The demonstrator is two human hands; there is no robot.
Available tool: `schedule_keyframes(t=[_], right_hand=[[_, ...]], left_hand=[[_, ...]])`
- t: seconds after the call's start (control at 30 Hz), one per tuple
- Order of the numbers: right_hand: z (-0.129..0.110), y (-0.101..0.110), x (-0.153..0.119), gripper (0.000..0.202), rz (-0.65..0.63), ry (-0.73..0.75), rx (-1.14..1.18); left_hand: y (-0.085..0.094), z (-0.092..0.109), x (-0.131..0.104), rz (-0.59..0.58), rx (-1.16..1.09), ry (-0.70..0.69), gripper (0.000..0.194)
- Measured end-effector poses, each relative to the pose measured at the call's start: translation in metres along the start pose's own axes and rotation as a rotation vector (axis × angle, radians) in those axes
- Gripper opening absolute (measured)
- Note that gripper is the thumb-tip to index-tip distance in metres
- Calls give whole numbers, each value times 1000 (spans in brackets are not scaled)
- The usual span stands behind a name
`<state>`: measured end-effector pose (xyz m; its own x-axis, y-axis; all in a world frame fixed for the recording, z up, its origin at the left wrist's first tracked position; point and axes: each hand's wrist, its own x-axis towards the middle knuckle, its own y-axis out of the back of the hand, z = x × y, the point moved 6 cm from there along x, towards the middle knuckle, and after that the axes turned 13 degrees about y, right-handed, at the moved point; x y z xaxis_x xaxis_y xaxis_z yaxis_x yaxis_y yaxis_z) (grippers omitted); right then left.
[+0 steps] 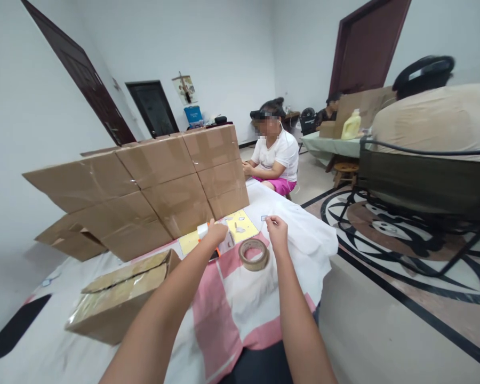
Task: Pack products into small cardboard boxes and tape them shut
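My left hand (216, 233) is closed at the yellow sheet, by a white and orange item (202, 231); what its fingers grip is too small to name. With fingers pinched, my right hand (277, 228) has a small blue-edged label (263, 218) at its fingertips, over the white cloth. A roll of brown tape (254, 254) rests on the cloth between my forearms. The yellow patterned sheet (246, 226) lies beyond the roll, with small scraps on it.
Stacked cardboard boxes (176, 184) form a wall across the table's far left. A separate carton (120, 298) sits near left. Across the table sits a person in a white shirt (282, 152). At right are a folding chair (424, 178) with another person and a green-covered table (324, 145).
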<state>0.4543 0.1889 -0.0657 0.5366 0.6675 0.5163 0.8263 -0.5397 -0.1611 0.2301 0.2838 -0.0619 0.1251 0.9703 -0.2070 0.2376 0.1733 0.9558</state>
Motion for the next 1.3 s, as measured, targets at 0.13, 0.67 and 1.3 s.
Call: schedule_keyframes(t=[0.13, 0.67, 1.3], right_hand=[[4, 3, 0, 28, 19, -7, 32], [-5, -8, -4, 33, -5, 13, 67], [-80, -147, -115, 27, -711, 19, 526]], left_hand=[[14, 4, 7, 17, 4, -6, 33], [31, 60, 12, 180, -106, -55, 35], [22, -233, -305, 1102, -707, 797, 21]])
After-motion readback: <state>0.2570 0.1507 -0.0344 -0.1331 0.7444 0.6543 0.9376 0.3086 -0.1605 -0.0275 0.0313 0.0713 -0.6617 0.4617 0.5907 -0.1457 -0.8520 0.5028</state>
